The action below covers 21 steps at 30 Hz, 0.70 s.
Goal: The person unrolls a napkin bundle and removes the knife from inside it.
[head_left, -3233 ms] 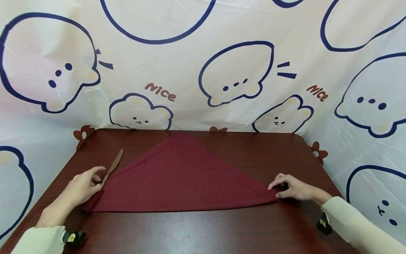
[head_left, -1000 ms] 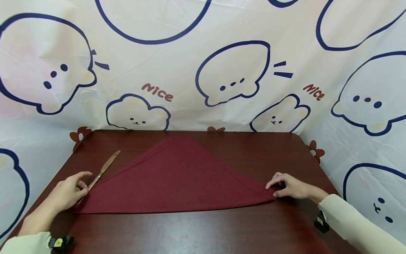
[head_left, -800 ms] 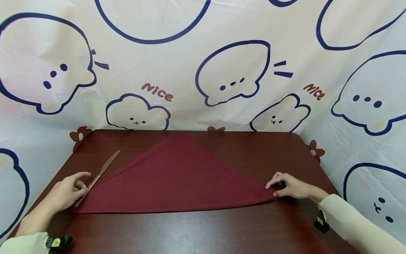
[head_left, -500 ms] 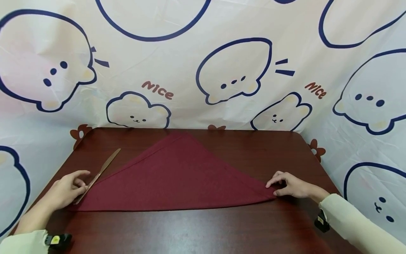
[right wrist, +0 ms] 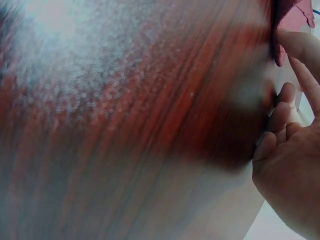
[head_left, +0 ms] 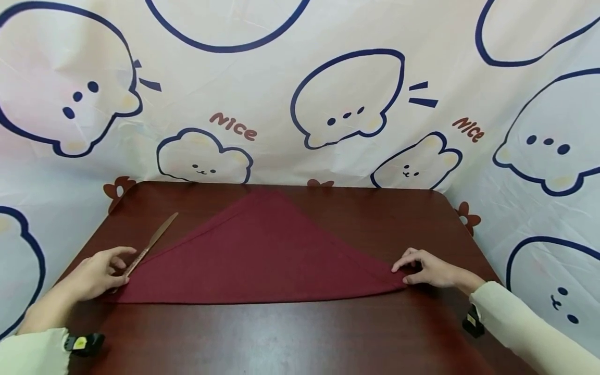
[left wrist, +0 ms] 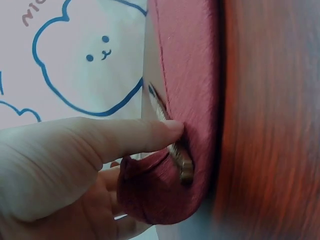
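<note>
A dark red cloth napkin [head_left: 262, 250], folded into a triangle, lies with its long edge toward me. A gold-coloured table knife [head_left: 157, 237] slants along its left side, blade tip pointing to the back. My left hand [head_left: 96, 273] is at the left corner; in the left wrist view its thumb [left wrist: 172, 131] presses on the knife's handle [left wrist: 182, 162], and the cloth corner curls up between thumb and fingers. My right hand [head_left: 433, 268] pinches the right corner with thumb and index finger, the other fingers curled; in the right wrist view a bit of cloth [right wrist: 287, 30] shows at the fingertips.
The brown wooden table [head_left: 281, 338] has rounded back corners, and the napkin's peak reaches close to its back edge. A white sheet with cartoon drawings [head_left: 272, 94] hangs behind and on both sides.
Since the oldest frame, my left hand and the knife have moved left and toward me, and the napkin's left corner reaches further left. My right hand stays at its corner. The view tilts slightly.
</note>
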Each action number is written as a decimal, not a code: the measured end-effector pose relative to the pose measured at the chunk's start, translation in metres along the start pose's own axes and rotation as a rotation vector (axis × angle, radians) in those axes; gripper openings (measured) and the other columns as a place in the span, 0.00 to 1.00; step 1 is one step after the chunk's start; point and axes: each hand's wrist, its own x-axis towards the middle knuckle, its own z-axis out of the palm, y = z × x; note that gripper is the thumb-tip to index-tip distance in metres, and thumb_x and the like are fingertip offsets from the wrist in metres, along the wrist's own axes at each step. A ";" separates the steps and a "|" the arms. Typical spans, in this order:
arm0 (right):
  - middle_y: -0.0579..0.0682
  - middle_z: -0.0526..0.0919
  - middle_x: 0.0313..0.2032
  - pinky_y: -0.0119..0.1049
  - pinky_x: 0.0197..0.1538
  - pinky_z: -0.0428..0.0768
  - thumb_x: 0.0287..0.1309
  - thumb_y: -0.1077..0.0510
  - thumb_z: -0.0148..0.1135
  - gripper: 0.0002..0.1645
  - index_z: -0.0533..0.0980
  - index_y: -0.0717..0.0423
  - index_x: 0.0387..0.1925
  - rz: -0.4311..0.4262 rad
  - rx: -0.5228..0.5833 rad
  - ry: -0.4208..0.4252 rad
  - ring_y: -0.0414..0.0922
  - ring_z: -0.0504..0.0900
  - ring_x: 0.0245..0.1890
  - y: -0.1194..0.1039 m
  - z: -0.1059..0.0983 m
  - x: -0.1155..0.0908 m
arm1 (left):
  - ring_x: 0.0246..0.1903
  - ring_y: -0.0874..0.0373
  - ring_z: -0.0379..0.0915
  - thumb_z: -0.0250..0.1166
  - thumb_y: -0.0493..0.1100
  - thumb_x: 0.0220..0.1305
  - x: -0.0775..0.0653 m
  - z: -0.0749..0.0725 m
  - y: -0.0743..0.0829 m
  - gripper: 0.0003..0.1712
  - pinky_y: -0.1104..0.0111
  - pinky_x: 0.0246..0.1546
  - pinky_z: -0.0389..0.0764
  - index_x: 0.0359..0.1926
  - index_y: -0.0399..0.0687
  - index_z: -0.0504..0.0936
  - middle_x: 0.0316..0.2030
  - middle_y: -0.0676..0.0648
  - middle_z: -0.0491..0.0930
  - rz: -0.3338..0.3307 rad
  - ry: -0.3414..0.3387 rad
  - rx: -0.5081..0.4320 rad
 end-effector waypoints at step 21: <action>0.51 0.79 0.42 0.35 0.41 0.67 0.60 0.59 0.70 0.13 0.85 0.49 0.47 -0.026 0.008 0.007 0.41 0.70 0.41 0.001 -0.001 0.000 | 0.36 0.49 0.75 0.64 0.24 0.54 -0.004 -0.014 -0.030 0.23 0.66 0.32 0.75 0.53 0.23 0.74 0.34 0.38 0.79 -0.026 -0.093 -0.010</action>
